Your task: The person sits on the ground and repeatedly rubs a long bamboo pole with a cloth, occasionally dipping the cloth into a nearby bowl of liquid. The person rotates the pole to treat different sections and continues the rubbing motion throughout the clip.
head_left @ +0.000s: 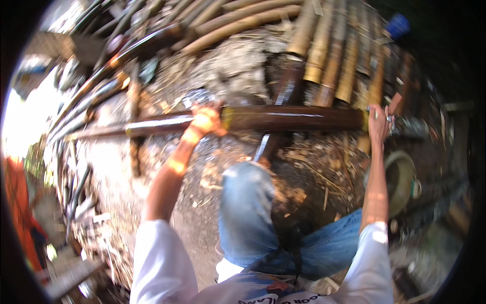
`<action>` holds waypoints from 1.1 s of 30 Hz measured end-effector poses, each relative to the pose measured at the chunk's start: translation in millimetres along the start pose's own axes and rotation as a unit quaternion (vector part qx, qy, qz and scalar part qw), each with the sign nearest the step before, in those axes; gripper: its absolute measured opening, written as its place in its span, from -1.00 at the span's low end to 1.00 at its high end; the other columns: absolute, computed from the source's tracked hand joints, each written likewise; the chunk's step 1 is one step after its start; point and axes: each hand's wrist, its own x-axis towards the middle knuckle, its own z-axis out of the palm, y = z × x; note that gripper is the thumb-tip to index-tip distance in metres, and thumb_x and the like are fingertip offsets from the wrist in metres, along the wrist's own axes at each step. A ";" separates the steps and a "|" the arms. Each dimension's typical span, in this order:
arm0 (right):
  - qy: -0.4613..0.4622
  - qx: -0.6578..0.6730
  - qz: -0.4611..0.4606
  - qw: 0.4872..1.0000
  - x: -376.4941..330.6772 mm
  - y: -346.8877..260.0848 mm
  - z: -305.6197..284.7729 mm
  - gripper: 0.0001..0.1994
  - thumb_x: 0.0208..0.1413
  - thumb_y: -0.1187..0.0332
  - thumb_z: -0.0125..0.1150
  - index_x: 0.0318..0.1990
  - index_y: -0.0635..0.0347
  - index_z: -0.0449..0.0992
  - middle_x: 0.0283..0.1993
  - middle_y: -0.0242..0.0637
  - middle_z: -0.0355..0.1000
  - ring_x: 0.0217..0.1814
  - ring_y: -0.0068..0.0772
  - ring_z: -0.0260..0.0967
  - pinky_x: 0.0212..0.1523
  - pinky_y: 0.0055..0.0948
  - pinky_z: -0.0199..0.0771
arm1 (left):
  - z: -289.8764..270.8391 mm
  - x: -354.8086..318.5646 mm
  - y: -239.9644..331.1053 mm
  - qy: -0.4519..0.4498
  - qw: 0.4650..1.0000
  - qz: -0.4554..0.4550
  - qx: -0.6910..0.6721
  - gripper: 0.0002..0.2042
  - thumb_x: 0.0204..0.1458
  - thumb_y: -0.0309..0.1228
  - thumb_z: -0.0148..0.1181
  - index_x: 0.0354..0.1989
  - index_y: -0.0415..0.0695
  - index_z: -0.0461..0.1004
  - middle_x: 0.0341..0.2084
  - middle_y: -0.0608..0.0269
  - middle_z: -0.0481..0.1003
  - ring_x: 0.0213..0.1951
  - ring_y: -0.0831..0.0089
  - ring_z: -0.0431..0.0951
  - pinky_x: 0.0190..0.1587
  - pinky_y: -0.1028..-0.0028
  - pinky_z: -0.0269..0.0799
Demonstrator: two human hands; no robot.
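Observation:
A long, glossy dark-brown bamboo pole (298,118) lies crosswise in front of me, thick on the right and thinner toward the left. Pale yellowish bands mark its joint and its right end. My left hand (205,120) is wrapped over the pole beside the middle band, thumb on the near side. At the right end, my right hand (378,122) is closed at the pole's edge, its fingers partly blurred. A small reddish piece (396,103) shows just beyond that hand; whether it is touched I cannot tell. Under the pole runs another dark, shiny pole (262,148), slanting toward my knee.
Several yellow-brown bamboo poles (314,68) lie at the back, more curved ones (243,25) at the far left. A pale round container (401,182) stands right of my right forearm. A blue object (398,25) is at the far right. Shavings litter the dirt ground (197,202).

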 end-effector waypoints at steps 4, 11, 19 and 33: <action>0.062 0.158 -0.176 0.970 -74.5 -156.8 27.4 -0.76 0.31 0.06 0.11 -0.07 -0.19 0.66 0.00 -0.32 0.62 0.32 -0.20 0.41 0.51 -0.04 -0.02 | -46.8 -1.1 19.2 -0.056 0.997 -0.013 -0.048 -0.05 -0.20 0.25 0.38 0.39 0.08 0.22 0.09 0.17 0.51 0.17 0.22 0.52 0.31 -0.28 0.10; -0.037 0.050 -0.221 0.973 -13.6 -61.4 65.4 -0.63 0.38 -0.04 -0.04 0.14 -0.18 0.57 0.10 -0.35 0.58 0.11 -0.10 0.51 0.25 -0.09 0.35 | -64.9 41.6 8.0 -0.049 0.998 -0.026 0.016 -0.62 -0.28 -0.05 0.64 -0.40 -0.03 0.68 -0.37 0.25 0.65 -0.32 0.35 0.66 -0.16 0.29 0.59; -0.037 0.037 -0.095 0.994 -15.2 2.6 32.6 -0.62 0.40 -0.03 -0.03 0.09 -0.06 0.56 0.10 -0.26 0.53 0.21 -0.06 0.42 0.19 -0.18 0.37 | -2.7 50.1 16.6 -0.086 0.993 -0.063 -0.056 -0.38 -0.23 -0.01 0.54 0.02 -0.01 0.53 -0.16 0.19 0.56 -0.14 0.25 0.56 -0.05 0.08 0.49; -0.022 0.006 0.158 0.987 -4.9 31.9 -56.4 -0.75 0.27 0.17 0.08 -0.15 0.05 0.64 0.16 -0.18 0.50 0.18 -0.03 0.45 0.11 -0.02 0.42 | 36.0 -39.7 4.8 0.139 0.989 0.040 0.018 -0.02 -0.49 0.28 0.50 0.12 -0.15 0.45 -0.40 0.16 0.58 -0.39 0.17 0.60 -0.24 -0.07 0.39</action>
